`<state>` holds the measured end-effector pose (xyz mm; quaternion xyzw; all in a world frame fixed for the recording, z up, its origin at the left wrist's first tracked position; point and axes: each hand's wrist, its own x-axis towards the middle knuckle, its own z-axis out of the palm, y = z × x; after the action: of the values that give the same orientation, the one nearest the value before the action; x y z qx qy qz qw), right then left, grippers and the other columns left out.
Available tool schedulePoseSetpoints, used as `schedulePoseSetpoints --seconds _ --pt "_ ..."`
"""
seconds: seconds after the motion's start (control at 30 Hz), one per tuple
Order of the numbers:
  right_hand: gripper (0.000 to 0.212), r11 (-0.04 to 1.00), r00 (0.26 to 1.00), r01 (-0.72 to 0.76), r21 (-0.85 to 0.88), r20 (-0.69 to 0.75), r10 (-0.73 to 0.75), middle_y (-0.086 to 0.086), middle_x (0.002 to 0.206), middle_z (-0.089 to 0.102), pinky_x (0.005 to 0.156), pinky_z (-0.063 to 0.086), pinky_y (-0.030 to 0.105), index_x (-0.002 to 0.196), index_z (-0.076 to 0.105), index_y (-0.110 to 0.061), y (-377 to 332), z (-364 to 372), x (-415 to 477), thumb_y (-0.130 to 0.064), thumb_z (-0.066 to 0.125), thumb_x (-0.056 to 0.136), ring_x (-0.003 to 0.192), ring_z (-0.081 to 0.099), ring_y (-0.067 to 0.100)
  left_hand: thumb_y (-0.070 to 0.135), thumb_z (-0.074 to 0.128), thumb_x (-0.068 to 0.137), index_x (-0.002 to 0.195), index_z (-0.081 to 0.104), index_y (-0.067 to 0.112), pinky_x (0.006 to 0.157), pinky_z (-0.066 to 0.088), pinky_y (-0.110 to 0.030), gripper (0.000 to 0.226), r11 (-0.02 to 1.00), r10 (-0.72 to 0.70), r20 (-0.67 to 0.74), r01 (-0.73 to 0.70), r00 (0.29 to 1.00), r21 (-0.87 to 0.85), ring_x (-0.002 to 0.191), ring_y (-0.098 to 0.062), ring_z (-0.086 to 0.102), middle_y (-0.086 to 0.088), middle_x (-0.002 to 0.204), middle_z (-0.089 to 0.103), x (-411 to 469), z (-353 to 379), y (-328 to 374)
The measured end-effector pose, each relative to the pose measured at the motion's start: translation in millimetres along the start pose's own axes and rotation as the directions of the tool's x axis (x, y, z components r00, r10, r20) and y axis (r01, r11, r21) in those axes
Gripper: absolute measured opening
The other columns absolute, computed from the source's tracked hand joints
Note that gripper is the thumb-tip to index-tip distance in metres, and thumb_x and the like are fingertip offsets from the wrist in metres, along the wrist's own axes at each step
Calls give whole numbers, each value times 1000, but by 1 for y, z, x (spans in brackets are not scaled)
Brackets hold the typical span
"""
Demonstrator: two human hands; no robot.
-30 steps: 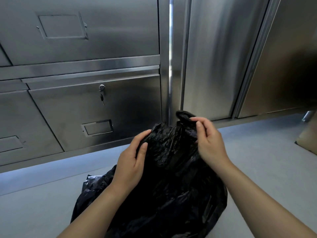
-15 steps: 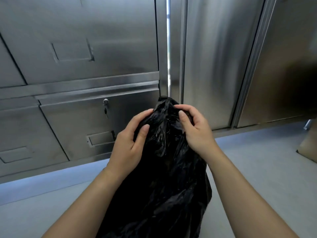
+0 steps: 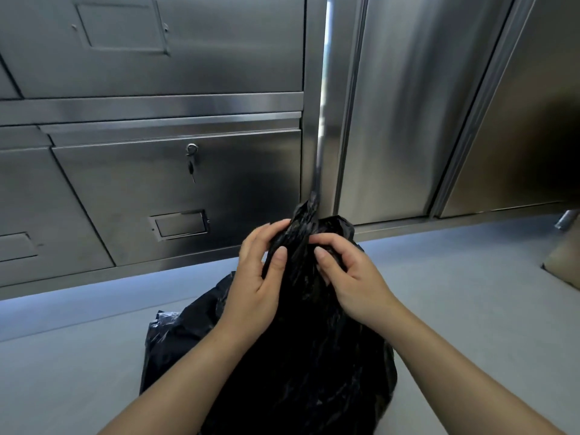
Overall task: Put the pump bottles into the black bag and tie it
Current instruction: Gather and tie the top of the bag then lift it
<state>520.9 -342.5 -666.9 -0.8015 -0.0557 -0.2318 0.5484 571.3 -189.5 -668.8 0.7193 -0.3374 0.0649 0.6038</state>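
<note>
Gathering the mouth of the black bag (image 3: 298, 356) is the step in hand, and both hands are clamped on its neck: the left hand (image 3: 257, 277) pinches the bunched film between thumb and curled fingers, and the right hand (image 3: 354, 277) grips the same bunch from the other side, thumb forward, the two thumbs close together. To do this well, I judge the grip should stay low on the neck so a long enough tail stands free above; a twist of that tail already pokes up past the fingers in front of the steel cabinet (image 3: 175, 189). One hand ought to anchor the neck while the other winds the tail round and through, pulling snug but not hard, since thin film stretches and tears. The bag stands on the pale grey counter (image 3: 470, 302), directly before the person, its body sagging wide below the wrists. No pump bottles are visible; whether they lie inside cannot be told, though the bag looks full. Its plastic is glossy, crinkled and thin, pleated into tight ridges at the neck and slack lower down. The cabinet behind is brushed metal, flat-faced, with recessed handles and a small lock with its key (image 3: 191, 161).
</note>
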Motion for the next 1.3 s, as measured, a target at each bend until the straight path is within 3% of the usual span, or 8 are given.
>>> schedulePoseSetpoints --seconds 0.23,0.43,0.6,0.8,0.9,1.0,1.17,1.3 --pt "23 996 999 -18 83 -40 21 -18 77 62 70 42 21 110 53 -38 8 4 -2 -32 53 88 68 56 -1 19 53 95 118 56 41 79 47 -9 32 975 -122 -14 117 992 -190 101 2 63 22 109 65 -3 6 -4" --pt "33 991 995 -96 98 21 95 -15 85 67 66 42 16 120 49 -35 15 1 -1 -38 52 87 69 60 -1 29 55 92 116 57 48 86 55 -32 31 975 -183 34 186 983 -122 106 -14 64 13 134 49 -1 4 -7" --pt "28 990 993 -100 100 73 92 -22 84 66 65 43 14 114 52 -35 19 4 -2 -40 52 87 67 59 -3 11 56 92 114 60 33 79 49 -11 31 955 -137 76 152 988 -254 101 -1 65 18 110 68 2 7 -7" --pt "67 981 985 -138 134 -83 150 -9 73 65 72 44 29 134 28 -54 24 -1 -1 -58 58 75 66 57 5 6 67 84 122 56 35 81 47 -10 49 968 -157 18 157 987 -193 102 1 63 22 110 67 1 10 -15" --pt "62 971 969 -200 133 -119 215 -7 90 72 77 49 31 123 50 -41 24 0 1 -67 60 68 79 64 1 5 71 80 129 52 38 84 51 -16 62 966 -175 83 187 981 -180 102 -3 66 14 113 68 1 8 -17" --pt "34 982 976 -160 97 -133 172 -7 100 72 91 51 44 105 63 -35 21 4 0 -53 62 77 98 65 11 6 75 77 118 60 36 81 51 -15 53 967 -180 107 196 978 -165 98 -4 68 17 108 70 1 6 -17" --pt "12 992 984 -118 40 -127 123 -13 90 70 84 51 34 96 64 -36 20 6 1 -39 61 84 89 65 7 47 68 74 91 72 33 70 55 -18 22 940 -295 -1 291 955 -177 80 -7 69 13 88 74 3 5 -17" --pt "9 982 965 -157 104 -194 174 5 82 68 76 54 41 89 66 -29 21 8 2 -36 61 86 78 66 24 21 72 80 76 73 26 58 51 -13 7 947 -308 -98 295 946 -127 66 -5 69 10 72 74 4 5 -23"
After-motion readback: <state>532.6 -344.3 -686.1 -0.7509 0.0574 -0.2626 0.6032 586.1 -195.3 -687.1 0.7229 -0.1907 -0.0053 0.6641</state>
